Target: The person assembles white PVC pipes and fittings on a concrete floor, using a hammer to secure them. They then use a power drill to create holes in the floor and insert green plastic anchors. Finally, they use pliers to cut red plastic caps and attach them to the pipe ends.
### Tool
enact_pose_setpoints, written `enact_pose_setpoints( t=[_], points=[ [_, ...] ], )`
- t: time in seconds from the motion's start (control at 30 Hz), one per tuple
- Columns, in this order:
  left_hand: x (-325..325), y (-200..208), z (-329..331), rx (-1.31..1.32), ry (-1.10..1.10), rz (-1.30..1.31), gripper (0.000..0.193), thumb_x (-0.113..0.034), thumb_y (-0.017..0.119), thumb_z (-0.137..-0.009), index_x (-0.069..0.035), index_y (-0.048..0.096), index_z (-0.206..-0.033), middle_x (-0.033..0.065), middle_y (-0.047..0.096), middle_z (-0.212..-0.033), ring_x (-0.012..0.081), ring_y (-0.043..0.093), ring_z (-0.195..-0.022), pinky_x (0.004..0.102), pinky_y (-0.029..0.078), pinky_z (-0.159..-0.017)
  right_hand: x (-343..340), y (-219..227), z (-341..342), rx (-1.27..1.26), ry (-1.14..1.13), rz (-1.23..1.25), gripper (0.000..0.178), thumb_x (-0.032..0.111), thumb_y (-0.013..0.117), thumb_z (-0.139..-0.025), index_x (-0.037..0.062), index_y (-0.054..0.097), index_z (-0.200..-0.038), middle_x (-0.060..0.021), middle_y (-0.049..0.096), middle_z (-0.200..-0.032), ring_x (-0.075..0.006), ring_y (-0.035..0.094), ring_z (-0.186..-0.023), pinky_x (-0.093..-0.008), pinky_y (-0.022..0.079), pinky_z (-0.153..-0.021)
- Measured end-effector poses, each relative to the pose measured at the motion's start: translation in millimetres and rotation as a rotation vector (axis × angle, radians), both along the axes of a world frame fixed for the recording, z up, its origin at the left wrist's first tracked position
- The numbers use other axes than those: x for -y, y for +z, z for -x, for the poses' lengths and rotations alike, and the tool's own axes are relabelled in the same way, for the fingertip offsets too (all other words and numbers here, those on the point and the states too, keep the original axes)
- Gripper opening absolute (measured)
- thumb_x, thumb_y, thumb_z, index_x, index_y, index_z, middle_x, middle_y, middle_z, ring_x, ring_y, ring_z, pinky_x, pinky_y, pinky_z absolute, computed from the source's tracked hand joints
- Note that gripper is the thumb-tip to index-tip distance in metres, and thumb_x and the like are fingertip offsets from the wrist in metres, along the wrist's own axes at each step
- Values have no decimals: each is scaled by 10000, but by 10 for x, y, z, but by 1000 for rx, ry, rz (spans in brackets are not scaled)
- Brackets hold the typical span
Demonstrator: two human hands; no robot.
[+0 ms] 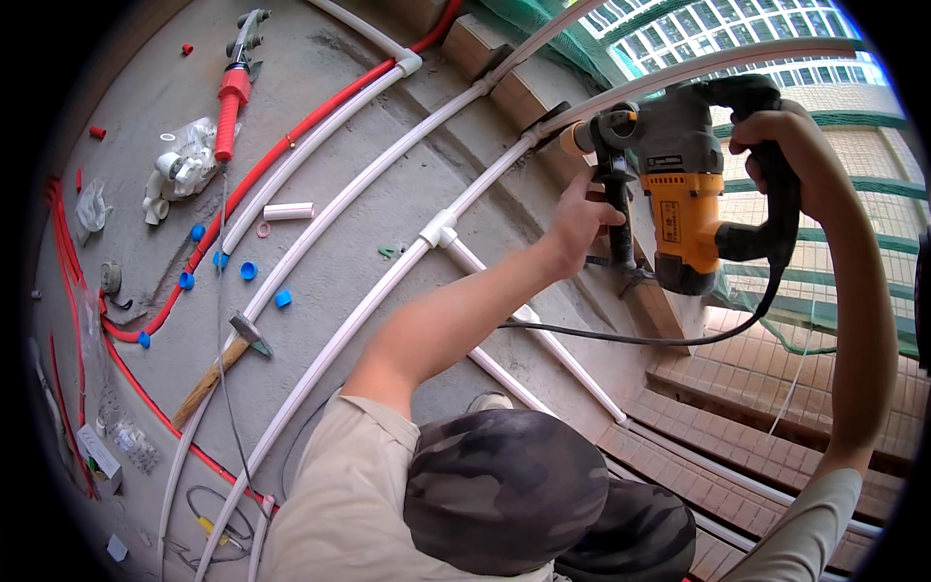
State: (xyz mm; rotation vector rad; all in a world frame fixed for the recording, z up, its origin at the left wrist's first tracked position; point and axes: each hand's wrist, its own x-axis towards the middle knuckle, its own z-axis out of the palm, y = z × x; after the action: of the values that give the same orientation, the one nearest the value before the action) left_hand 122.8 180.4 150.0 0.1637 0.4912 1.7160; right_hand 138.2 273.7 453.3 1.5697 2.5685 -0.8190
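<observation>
An orange, grey and black rotary hammer drill (684, 209) is held up in front of me at the right. My left hand (582, 221) is closed around its black side handle. My right hand (797, 153) grips the black rear handle at the far side of the tool. The drill's nose (576, 139) points toward the low tiled wall, close to a white pipe (495, 175) that runs up there. No bit can be made out. A black power cord (669, 341) loops down from the rear handle and passes behind my left arm.
Several white pipes, one with a tee fitting (439, 229), run across the concrete floor beside a red pipe (310, 124). Left lie a hammer (218, 374), a red-handled tool (231, 112), bagged white fittings (179, 170) and blue caps (249, 271). Tiled steps (742, 364) and green netting are right.
</observation>
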Motion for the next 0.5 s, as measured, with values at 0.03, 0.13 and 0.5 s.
enact_pose_setpoints(
  t=[0.03, 0.13, 0.5],
  points=[
    [94, 50, -16, -45, -4, -21, 718, 46, 628, -821, -91, 426, -1496, 77, 609, -1130, 212, 630, -1047, 399, 543, -929, 209, 62, -59, -57, 10, -17, 271, 154, 710, -775, -51, 643, -940, -103, 662, -758, -139, 614, -530, -263, 514, -464],
    [350, 142, -271, -238, -65, -121, 902, 10, 664, -836, -91, 250, -1630, 118, 619, -1147, 224, 634, -1062, 384, 540, -965, 599, 248, -653, -179, -145, 19, 327, 127, 707, -746, -74, 633, -993, -125, 684, -809, -150, 598, -492, -279, 493, -423],
    [1111, -461, 144, -1542, -523, 204, 446, -262, 710, -895, 32, 689, -1229, 241, 735, -1093, 358, 718, -1018, 424, 558, -934, 2424, -1038, -3477, -609, -814, 96, 354, 35, 708, -726, -110, 642, -1042, -110, 643, -774, -165, 591, -504, -286, 473, -445]
  ],
)
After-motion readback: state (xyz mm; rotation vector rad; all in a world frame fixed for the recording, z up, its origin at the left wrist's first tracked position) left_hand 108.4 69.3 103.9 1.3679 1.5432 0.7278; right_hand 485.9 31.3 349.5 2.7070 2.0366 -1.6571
